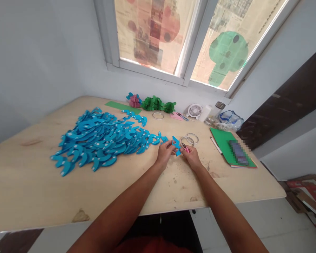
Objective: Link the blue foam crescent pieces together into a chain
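Note:
My left hand (165, 153) is closed on a curved blue paper piece (175, 141) at the right end of a trail of such pieces. In my right hand (191, 158) is a small pink-handled tool (185, 147) with dark pointed tips; I cannot tell whether it is scissors or tweezers. Its fingertips also come up against the blue paper. A large heap of blue paper pieces (102, 137), many bearing small white patches, spreads to the left. Just beyond my right hand lie metal rings (192, 138), partly overlapping.
At the back stand green paper pompoms (157, 103), a pink-and-blue one (134, 101), a white fan (194, 111) and a flask (218, 108). Another ring (158, 115) lies near them. Green sheets (221, 137) with a blurred-out object are at right. The wooden table (42, 186) meets the wall.

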Available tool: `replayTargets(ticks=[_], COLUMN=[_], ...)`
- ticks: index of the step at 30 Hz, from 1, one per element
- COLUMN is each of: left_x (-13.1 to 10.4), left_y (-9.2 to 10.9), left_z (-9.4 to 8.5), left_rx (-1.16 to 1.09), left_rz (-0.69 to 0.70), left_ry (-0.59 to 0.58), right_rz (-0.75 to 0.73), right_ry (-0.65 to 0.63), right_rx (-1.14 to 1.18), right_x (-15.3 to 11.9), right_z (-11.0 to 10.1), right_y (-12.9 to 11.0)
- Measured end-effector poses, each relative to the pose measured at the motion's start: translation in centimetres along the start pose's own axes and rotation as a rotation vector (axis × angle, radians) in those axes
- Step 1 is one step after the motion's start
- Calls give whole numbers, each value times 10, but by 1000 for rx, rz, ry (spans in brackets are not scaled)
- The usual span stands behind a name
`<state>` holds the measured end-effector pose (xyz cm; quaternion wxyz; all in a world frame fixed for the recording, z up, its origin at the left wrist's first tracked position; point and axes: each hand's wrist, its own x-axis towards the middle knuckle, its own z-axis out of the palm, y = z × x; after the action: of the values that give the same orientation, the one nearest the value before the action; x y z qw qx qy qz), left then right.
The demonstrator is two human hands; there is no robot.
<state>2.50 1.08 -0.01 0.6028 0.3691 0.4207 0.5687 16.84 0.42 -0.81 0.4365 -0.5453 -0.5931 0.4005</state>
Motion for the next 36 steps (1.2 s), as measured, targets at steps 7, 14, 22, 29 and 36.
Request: replayTargets(ticks=[7, 14, 22, 29, 36], left_x=[-1, -4, -4, -4, -5], left_y=[-1, -1, -2, -5, -4], left_z=[1, 2, 3, 1, 2], left_rx=[-20, 4, 57, 58, 58], left_rz=[-29, 38, 117, 104, 96], left_ry=[13, 31, 101, 88, 86], right_rz=[7, 8, -199, -277, -247], right_ry=[-4, -53, 209, 242, 180], right_rx=[37, 113, -281, -551, -559], right_x=[-1, -2, -11, -17, -13], right_z=[-1, -3, -3, 0, 2], right_y=[0, 2, -12, -13, -7])
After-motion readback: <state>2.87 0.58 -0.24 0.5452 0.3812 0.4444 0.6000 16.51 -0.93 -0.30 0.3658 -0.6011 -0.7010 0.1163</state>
